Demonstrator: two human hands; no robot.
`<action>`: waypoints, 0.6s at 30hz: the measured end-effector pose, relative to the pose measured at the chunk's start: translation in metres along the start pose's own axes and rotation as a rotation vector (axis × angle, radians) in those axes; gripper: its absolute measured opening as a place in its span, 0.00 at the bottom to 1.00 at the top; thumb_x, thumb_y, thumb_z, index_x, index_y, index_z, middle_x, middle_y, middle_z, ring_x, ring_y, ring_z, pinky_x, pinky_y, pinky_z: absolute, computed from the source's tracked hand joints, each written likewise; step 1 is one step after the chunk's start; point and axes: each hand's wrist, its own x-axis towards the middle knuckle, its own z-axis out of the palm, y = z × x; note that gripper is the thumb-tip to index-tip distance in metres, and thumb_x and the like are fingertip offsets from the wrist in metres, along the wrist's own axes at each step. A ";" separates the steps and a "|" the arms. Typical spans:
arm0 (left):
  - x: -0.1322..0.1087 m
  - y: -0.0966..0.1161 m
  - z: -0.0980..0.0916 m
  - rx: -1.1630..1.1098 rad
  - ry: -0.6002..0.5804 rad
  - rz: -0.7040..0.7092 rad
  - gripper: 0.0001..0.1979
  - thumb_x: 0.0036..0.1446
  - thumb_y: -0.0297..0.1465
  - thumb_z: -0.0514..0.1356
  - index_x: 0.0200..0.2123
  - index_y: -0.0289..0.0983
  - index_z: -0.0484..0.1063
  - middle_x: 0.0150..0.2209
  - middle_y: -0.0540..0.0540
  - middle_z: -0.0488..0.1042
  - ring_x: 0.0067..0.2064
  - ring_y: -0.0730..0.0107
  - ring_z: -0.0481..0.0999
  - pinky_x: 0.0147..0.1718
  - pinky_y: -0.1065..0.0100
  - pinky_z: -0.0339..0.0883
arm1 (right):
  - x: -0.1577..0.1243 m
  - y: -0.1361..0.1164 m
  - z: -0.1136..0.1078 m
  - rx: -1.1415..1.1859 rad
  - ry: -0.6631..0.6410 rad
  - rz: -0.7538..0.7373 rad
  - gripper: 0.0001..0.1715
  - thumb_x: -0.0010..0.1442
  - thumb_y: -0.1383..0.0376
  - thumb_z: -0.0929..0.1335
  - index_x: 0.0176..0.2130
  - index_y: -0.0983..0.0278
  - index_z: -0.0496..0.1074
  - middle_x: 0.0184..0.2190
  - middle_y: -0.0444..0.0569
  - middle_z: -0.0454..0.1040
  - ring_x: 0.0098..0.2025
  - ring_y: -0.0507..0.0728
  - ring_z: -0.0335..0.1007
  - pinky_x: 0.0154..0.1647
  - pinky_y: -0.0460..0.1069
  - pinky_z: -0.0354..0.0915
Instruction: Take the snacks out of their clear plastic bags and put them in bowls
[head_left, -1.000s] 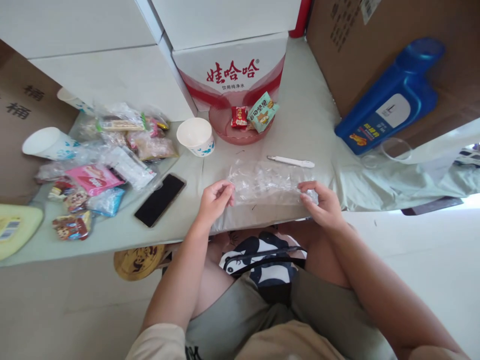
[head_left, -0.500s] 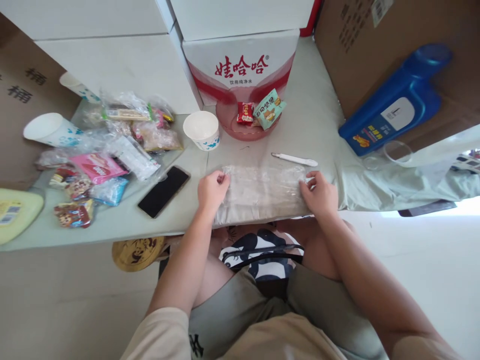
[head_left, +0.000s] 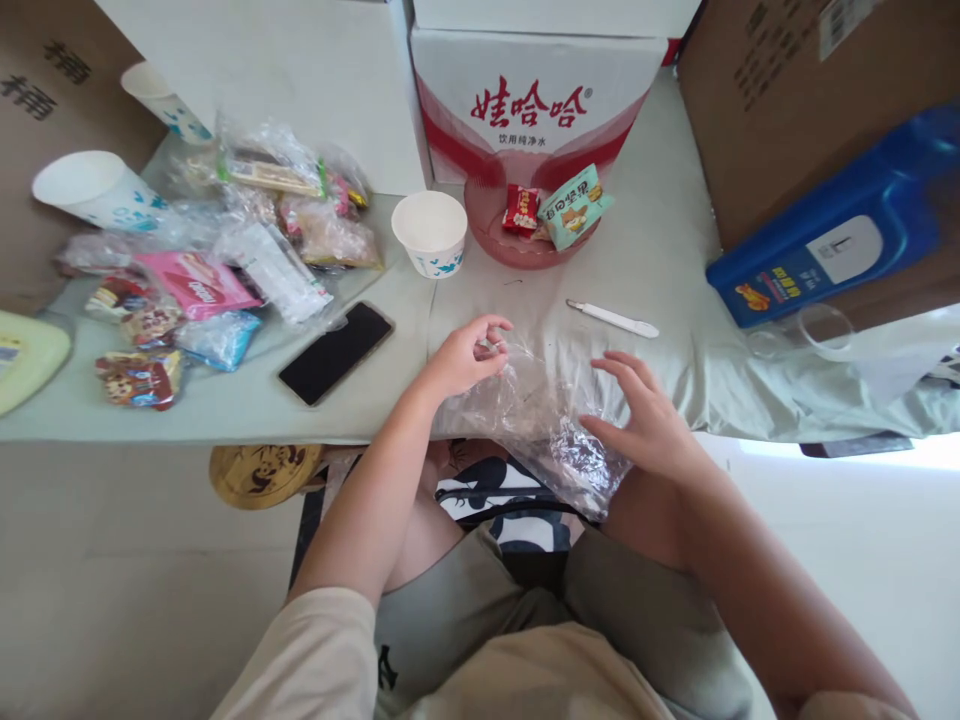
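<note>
A clear plastic bag (head_left: 532,410) lies crumpled at the table's front edge, its near corner hanging over my lap. With curled fingers, my left hand (head_left: 472,355) pinches the bag's upper left part. My right hand (head_left: 645,415) is open over the bag's right side, fingers spread and thumb apart. Beyond the bag lies a white slim-handled cutter (head_left: 611,318). A dark phone (head_left: 336,352) rests to the left of my left hand.
A paper cup (head_left: 430,235) stands beside a pink bowl (head_left: 499,235) holding snack packets. Wrapped snacks (head_left: 199,285) are heaped at the left. At the right, a blue bottle (head_left: 832,240) leans near a clear plastic cup (head_left: 825,333). Boxes (head_left: 525,70) line the back.
The bag has gone from stretched flat between both hands to crumpled and drooping over the edge. My right hand has let go and spread its fingers; my left hand has moved right.
</note>
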 end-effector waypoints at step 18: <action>0.010 0.005 -0.003 -0.358 -0.085 -0.309 0.23 0.57 0.40 0.65 0.54 0.36 0.70 0.26 0.47 0.80 0.23 0.69 0.78 0.22 0.73 0.65 | 0.093 -0.024 0.040 1.021 0.002 0.375 0.23 0.53 0.49 0.71 0.44 0.57 0.67 0.23 0.37 0.73 0.17 0.48 0.63 0.18 0.45 0.59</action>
